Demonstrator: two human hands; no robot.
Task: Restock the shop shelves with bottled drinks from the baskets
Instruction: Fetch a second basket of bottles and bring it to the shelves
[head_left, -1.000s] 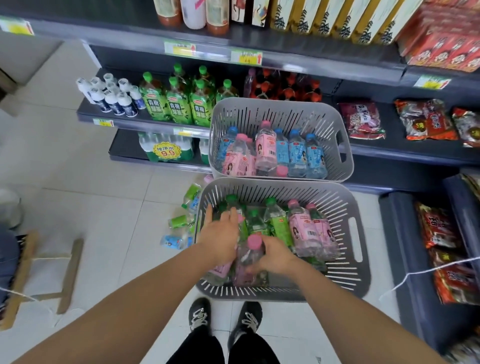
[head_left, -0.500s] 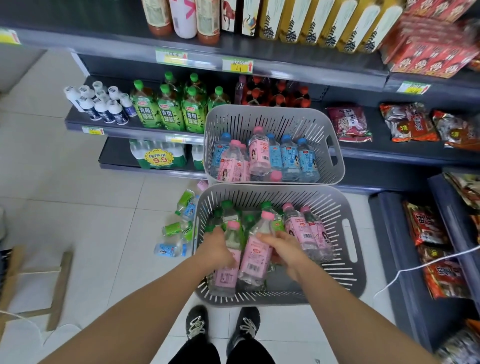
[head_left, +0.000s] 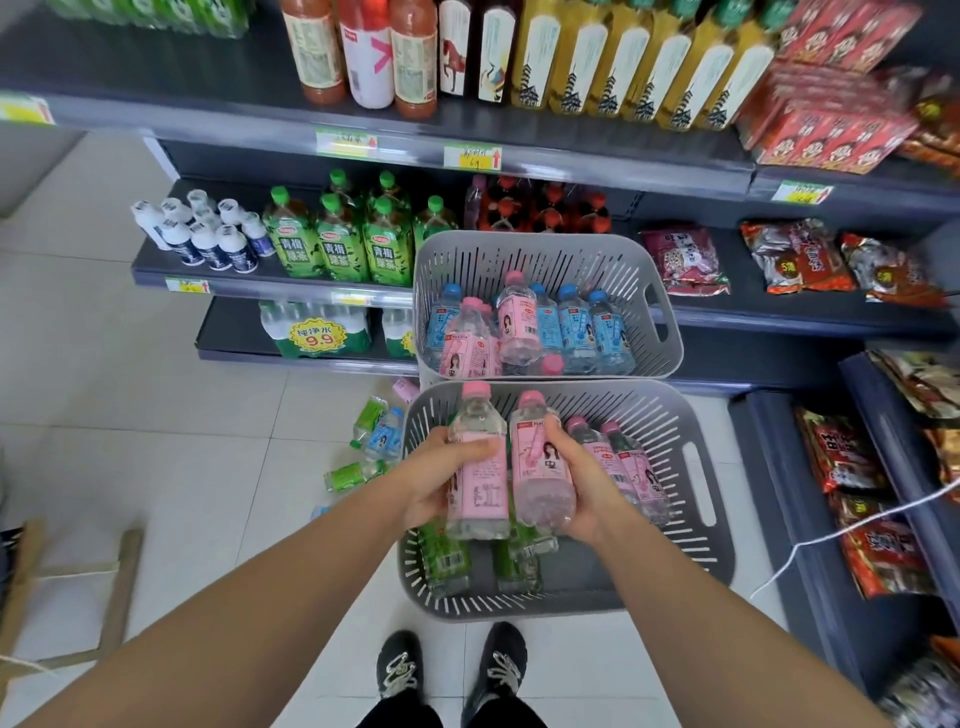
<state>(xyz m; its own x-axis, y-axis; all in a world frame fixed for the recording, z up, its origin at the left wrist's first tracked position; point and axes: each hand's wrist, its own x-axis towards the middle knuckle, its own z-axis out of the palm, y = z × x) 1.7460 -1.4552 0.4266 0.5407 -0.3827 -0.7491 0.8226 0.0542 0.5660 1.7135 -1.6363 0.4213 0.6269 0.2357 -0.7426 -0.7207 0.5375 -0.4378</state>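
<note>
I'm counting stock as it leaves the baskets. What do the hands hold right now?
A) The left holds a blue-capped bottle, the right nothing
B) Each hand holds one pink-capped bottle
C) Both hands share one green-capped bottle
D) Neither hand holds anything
B: the left hand grips one pink-capped bottle and the right hand grips a second pink-capped bottle, both above the near basket.
</note>
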